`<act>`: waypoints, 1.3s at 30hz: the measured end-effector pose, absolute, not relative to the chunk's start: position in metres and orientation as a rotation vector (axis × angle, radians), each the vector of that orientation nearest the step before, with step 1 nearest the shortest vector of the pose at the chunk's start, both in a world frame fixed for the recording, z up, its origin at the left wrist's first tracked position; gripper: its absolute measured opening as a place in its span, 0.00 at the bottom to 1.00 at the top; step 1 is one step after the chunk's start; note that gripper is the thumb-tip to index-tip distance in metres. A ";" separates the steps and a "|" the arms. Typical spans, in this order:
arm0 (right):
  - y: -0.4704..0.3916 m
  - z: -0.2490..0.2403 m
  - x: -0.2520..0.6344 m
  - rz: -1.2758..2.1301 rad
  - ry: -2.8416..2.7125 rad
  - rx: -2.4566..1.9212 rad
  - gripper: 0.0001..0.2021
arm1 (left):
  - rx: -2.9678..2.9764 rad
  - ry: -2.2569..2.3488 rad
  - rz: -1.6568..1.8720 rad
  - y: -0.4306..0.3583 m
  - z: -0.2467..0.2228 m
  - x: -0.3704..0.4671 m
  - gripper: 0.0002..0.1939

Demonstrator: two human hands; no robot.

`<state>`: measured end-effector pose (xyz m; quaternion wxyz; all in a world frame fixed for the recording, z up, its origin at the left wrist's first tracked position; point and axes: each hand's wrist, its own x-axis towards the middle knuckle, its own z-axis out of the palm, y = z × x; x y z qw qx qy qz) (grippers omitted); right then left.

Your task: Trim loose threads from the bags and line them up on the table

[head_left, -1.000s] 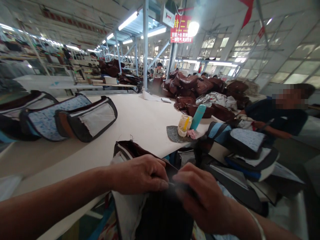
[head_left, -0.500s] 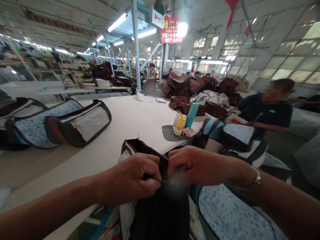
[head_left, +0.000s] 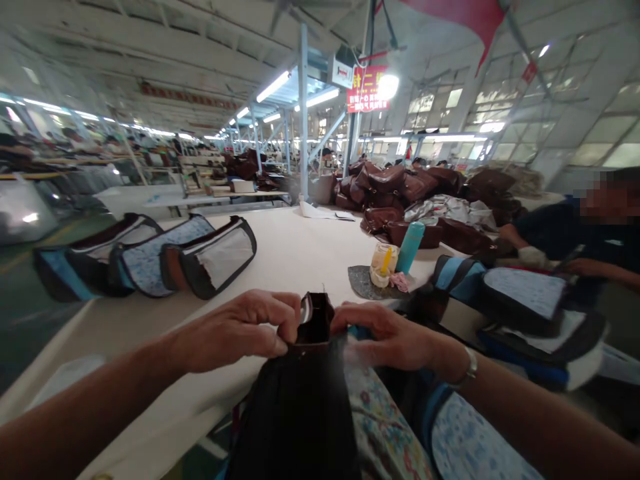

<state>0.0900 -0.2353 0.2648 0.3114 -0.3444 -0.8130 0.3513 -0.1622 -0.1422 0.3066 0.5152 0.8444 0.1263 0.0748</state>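
Note:
In front of me is an unfinished black bag (head_left: 305, 413) with a dark brown lining, its opening pointing away from me. The fingers of my left hand (head_left: 237, 330) pinch the left edge of that opening. Opposite it, my right hand (head_left: 387, 333) has its fingers curled over the right edge; a blur hides part of its thumb. Between the two hands the opening gapes, and a loose thread stands up at its far end. Beneath my right forearm lies a blue-and-white patterned bag panel (head_left: 470, 440).
Several unfinished bags (head_left: 220, 260) stand in a row on the white table (head_left: 285, 240), left. Ahead are a teal bottle (head_left: 411, 247) and a pot with a yellow stick (head_left: 383, 267). Brown leather bags (head_left: 390, 183) are heaped behind. More bag pieces (head_left: 525, 293) and a co-worker (head_left: 555, 227) are right.
My hands have moved apart, and the bag's opening now gapes between them. The bag has turned a little, showing more floral cloth at its right. The view has swung left.

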 end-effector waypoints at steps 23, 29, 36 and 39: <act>-0.254 0.280 0.028 1.020 -2.065 -0.828 0.13 | 1.871 0.755 0.146 -0.210 0.308 -0.191 0.05; -0.253 0.277 0.024 1.123 -1.968 -0.873 0.09 | 1.925 0.734 0.175 -0.212 0.305 -0.188 0.06; -0.251 0.275 0.025 1.218 -1.889 -0.885 0.03 | 2.004 0.726 0.145 -0.213 0.310 -0.188 0.07; -0.251 0.274 0.026 1.244 -1.866 -0.866 0.07 | 2.028 0.702 0.143 -0.212 0.310 -0.187 0.06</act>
